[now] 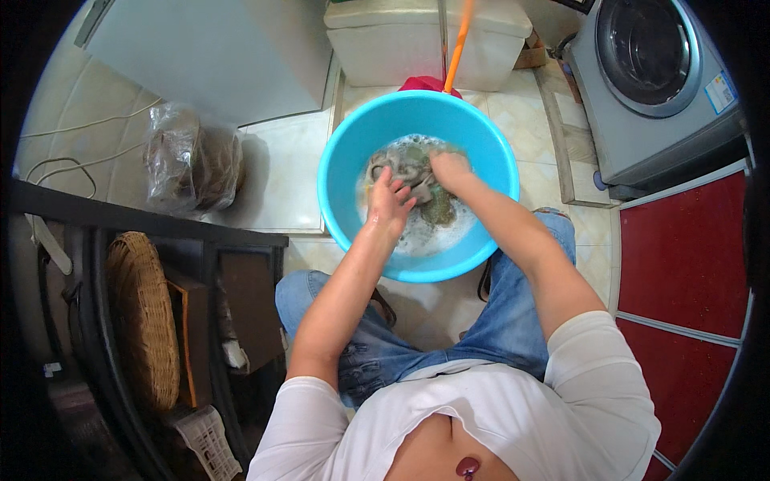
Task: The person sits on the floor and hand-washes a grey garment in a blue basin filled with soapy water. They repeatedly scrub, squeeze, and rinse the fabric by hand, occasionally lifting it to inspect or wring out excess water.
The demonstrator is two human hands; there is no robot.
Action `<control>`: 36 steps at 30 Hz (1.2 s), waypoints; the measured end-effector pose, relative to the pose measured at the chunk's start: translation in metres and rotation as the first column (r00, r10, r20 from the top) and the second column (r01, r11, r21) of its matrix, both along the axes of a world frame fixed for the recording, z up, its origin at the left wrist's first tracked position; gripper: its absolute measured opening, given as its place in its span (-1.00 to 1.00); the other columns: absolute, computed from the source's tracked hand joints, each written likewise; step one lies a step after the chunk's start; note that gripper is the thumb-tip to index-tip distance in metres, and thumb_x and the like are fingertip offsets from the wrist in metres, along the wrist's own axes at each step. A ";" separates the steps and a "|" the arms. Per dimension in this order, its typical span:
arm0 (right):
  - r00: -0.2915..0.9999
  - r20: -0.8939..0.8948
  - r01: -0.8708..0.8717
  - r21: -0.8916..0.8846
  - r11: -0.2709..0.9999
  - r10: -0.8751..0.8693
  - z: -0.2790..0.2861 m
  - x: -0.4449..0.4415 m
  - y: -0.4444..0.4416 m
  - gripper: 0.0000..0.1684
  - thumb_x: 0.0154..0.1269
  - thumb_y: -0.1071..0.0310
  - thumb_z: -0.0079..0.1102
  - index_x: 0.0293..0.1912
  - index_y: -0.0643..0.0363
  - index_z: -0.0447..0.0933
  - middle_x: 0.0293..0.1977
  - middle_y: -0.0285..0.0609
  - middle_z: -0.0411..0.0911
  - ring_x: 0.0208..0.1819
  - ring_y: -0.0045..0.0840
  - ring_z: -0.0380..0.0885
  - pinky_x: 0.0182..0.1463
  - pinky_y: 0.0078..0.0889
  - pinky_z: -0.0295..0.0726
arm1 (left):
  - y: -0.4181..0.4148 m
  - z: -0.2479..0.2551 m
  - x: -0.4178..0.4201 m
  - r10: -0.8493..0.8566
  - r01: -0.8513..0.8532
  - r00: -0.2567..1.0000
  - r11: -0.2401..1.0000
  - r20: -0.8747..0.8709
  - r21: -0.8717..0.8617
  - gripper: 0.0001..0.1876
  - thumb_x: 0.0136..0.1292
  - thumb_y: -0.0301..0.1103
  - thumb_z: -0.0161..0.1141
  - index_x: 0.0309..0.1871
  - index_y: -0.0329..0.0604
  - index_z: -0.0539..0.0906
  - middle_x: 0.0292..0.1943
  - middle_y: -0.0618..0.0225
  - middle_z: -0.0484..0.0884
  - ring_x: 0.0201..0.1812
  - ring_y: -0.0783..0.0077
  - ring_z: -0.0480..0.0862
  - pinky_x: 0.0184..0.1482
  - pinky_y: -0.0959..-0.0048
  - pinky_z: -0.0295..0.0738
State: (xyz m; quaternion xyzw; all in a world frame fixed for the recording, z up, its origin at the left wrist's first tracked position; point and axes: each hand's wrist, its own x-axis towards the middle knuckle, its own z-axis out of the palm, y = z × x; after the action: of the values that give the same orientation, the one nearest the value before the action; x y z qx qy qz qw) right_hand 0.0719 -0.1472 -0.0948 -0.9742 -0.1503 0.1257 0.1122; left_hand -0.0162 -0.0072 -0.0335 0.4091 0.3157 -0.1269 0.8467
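Observation:
In front of me on the floor stands a round light-blue plastic basin (346,156), holding sudsy water (421,237) and wet, greyish-green cloth (394,165). My left hand (390,201) is over the basin's left part, palm up, its fingers spread beside the cloth and nothing clearly gripped. My right hand (450,170) reaches down at the cloth's upper right side. Its fingers are blurred and partly hidden, so its hold cannot be made out. A darker green piece of cloth (439,209) lies in the suds below the hands.
Behind the basin are an orange handle (460,45), red material (421,83) and a whitish chest-like box (421,51). A front-loading washing machine (601,150) stands right, near red cabinet panels (680,258). On the left are a plastic-wrapped bundle (192,159) and a dark shelf (180,219) with a woven basket (144,324).

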 end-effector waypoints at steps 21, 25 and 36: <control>0.940 0.336 -0.165 0.593 0.788 -0.057 0.082 -0.067 0.042 -0.75 0.15 0.27 -0.03 -0.52 0.19 0.49 -0.59 0.04 0.48 -0.58 -0.20 0.48 -0.45 -0.22 0.43 | -0.007 -0.006 0.008 0.062 0.097 0.973 0.761 0.221 -0.641 -0.51 0.38 -0.15 -0.28 0.25 -0.29 0.07 0.26 -0.18 0.14 0.22 -0.21 0.26 0.23 -0.01 0.19; 0.946 0.287 -0.031 0.545 0.838 -0.151 0.056 -0.044 0.032 -0.73 0.10 0.22 -0.03 -0.56 0.15 0.51 -0.54 0.01 0.53 -0.55 -0.12 0.51 -0.48 -0.09 0.45 | -0.023 0.001 0.001 0.001 0.083 0.975 0.926 0.222 -0.369 -0.54 0.40 -0.18 -0.28 0.23 -0.33 0.16 0.30 -0.02 0.14 0.30 0.12 0.20 0.33 0.16 0.06; 0.949 0.242 0.068 0.464 0.883 -0.201 0.061 -0.039 0.035 -0.70 0.14 0.22 -0.08 -0.49 0.22 0.52 -0.57 0.05 0.52 -0.55 -0.09 0.53 -0.50 -0.06 0.49 | -0.024 -0.006 0.005 -0.019 0.130 0.950 0.931 0.312 -0.341 -0.43 0.40 0.00 -0.35 0.31 -0.21 0.11 0.31 0.15 0.18 0.29 0.20 0.22 0.33 0.20 0.05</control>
State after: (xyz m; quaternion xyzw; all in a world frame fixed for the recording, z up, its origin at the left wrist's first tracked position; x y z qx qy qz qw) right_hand 0.0325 -0.1120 -0.0338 -0.9375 -0.1211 -0.0614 0.3203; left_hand -0.0116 -0.0311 -0.0391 0.2747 0.1378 -0.1502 0.9397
